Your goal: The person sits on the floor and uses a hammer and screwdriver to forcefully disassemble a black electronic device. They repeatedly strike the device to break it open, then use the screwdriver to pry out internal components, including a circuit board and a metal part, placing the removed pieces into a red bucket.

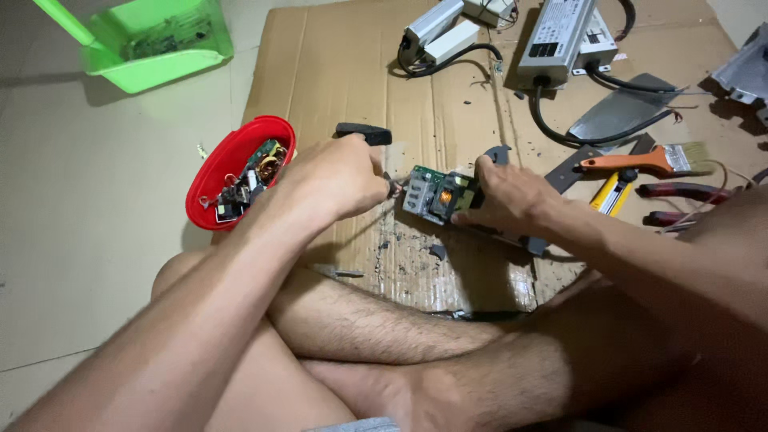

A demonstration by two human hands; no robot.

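A green circuit board [430, 193] with small parts on it lies on a sheet of cardboard [336, 72] in front of my crossed legs. My right hand [510, 197] presses down on the board's right end and holds it. My left hand [340, 178] is closed around a small tool with a black handle [364, 134]; its metal tip [394, 188] touches the board's left edge. Dark crumbs and bits lie on the cardboard below the board.
A red bowl [214, 172] with circuit parts sits left of my left hand. A green dustpan [152, 48] is at far left. Grey power supply boxes [556, 36] with black cables lie at the back. An orange-handled brush [648, 162], a yellow knife [612, 194] and red pliers [680, 192] lie right.
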